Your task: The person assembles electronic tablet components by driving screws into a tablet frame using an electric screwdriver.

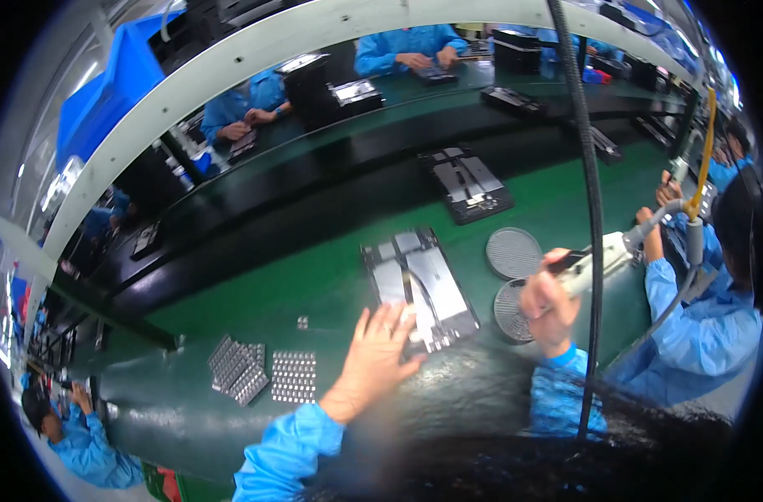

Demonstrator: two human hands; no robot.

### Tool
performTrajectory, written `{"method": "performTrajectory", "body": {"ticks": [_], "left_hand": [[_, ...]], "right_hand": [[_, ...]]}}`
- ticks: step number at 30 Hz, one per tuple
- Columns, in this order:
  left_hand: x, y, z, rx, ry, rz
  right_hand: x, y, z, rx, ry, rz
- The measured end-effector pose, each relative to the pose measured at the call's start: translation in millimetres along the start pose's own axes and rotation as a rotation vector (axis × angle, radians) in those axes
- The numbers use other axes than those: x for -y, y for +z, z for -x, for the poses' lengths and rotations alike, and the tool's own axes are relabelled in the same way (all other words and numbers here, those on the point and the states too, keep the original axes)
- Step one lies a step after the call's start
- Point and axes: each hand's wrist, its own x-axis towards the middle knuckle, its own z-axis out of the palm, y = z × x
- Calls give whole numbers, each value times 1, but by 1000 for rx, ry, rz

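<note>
An opened tablet-like device (436, 284) with silver battery panels and a dark flat cable lies on the green bench in front of me. My left hand (371, 356) rests on its near left edge, fingers spread. To the right, my right hand (553, 308) is wrapped round a pale electric screwdriver (601, 261) held tilted, its cord trailing to the upper right. Its tip cannot be made out. Just beside that hand are two round grey ribbed dishes, the far one (514, 253) in full view and the near one (509, 311) partly covered by the hand.
Sheets of small parts (239, 368) and a lighter sheet (294, 376) lie at left. Another opened device (465, 182) sits farther back. A black cable (591, 209) hangs at right, near a co-worker's sleeve (691, 322). A pale beam (256, 54) crosses above.
</note>
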Motion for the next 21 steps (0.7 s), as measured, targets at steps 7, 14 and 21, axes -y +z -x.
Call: {"method": "performTrajectory", "body": {"ticks": [7,14,21], "left_hand": [[134,-7,-78,-68,-120,238],[148,12,-147,-74,-254,27],[0,68,-225,-357,-322,234]], "right_hand": [[25,-13,-6,-64,106,120],[15,-7,1,34,189,123],[11,-30,0,24,107,139]]}}
